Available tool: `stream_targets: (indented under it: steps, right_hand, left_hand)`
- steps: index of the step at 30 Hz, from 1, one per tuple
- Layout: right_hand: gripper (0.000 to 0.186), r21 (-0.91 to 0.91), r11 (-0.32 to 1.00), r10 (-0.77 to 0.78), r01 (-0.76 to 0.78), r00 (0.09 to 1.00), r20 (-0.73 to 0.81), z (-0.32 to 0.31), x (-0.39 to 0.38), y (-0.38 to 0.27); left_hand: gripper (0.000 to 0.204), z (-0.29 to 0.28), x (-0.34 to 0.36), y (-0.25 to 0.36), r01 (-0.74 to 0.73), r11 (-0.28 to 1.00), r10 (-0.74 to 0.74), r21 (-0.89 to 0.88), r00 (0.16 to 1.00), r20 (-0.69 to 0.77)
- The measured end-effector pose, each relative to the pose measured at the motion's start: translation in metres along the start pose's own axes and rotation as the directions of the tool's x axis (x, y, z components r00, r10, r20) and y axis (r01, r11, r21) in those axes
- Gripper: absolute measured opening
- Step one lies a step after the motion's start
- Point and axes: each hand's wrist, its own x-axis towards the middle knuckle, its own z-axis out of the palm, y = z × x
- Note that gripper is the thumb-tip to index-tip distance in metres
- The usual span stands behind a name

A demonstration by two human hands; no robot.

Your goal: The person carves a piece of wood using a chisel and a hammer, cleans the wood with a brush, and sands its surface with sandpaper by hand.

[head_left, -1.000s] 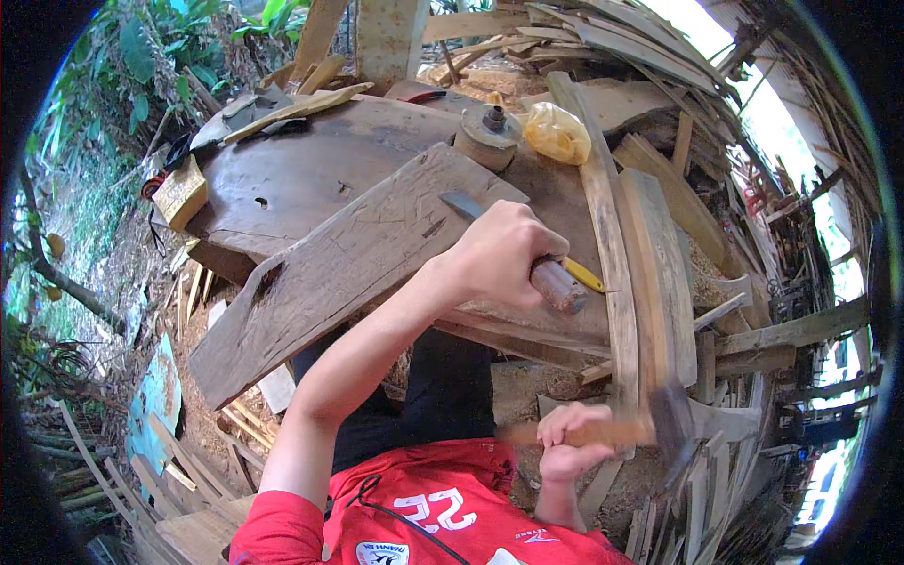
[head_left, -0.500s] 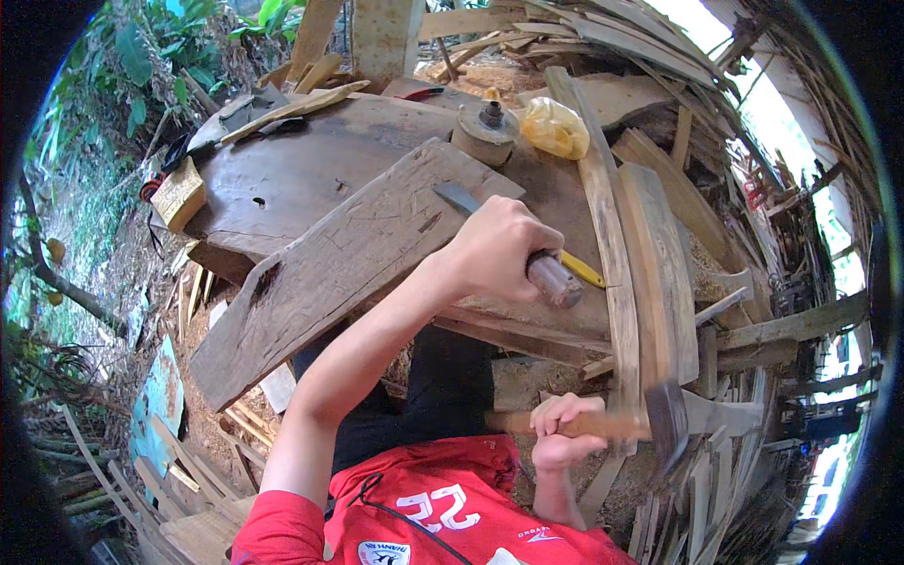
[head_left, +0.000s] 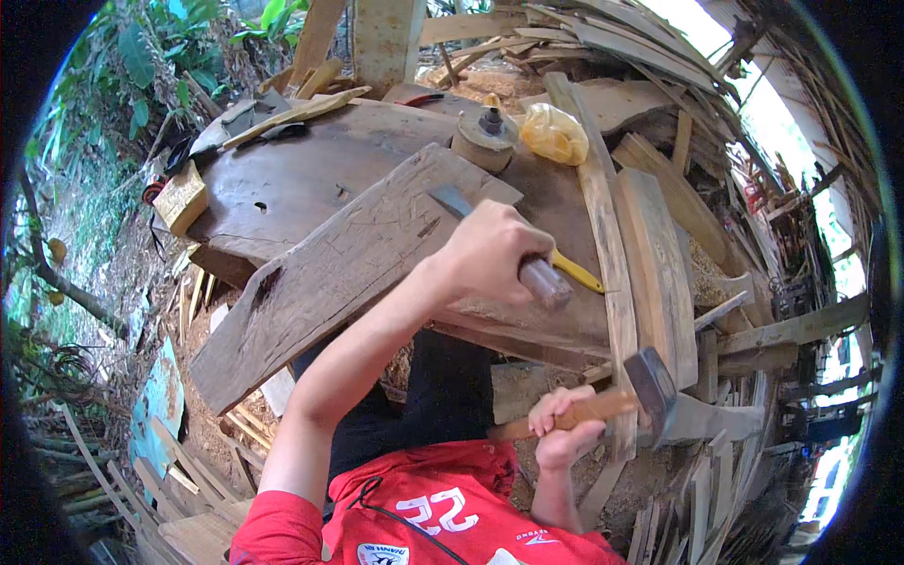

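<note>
My left hand [head_left: 492, 247] is closed round a chisel [head_left: 544, 284]. Its metal blade rests against a thick grey-brown plank [head_left: 339, 259], and the butt of its worn handle points back toward the lower right. Lower on the right, my right hand [head_left: 565, 422] grips the wooden handle of a hammer [head_left: 650, 384]. The dark hammer head stands to the right of the fist, apart from the chisel. A slim yellow object [head_left: 576, 271] lies just beyond the chisel handle; part of it is hidden behind my left hand.
Beneath the plank is a broad, dark wooden slab [head_left: 311, 151]. A round wooden block with a spindle [head_left: 485, 137] and a yellowish plastic bag [head_left: 554, 134] stand at its far side. Long boards [head_left: 654, 273] lie to the right, with an axe-like tool [head_left: 711, 421] below them.
The hammer head has risen and moved slightly left, with its handle now tilted upward. My left hand and the chisel have shifted a little to the left.
</note>
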Motion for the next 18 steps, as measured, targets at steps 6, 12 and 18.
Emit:
stream_targets:
  steps: [6, 12, 18]
  right_hand:
    - [0.07, -0.04, 0.988, -0.154, 0.152, 0.986, -0.058, 0.003, 0.0, -0.031]
    - [0.076, -0.516, 0.848, -0.04, 0.117, 0.987, 0.158, -0.017, 0.012, -0.017]
    - [0.065, -0.136, 0.954, -0.262, 0.266, 0.964, 0.046, -0.005, 0.01, 0.0]
  left_hand:
    - [0.023, -0.001, 0.006, 0.011, 0.015, 1.0, -0.014, -0.008, 0.999, 0.03]
    - [0.025, -0.005, 0.011, 0.007, -0.01, 0.998, 0.01, -0.066, 1.0, -0.004]
    - [0.025, -0.006, 0.007, 0.003, -0.011, 0.998, 0.011, -0.065, 1.0, 0.001]
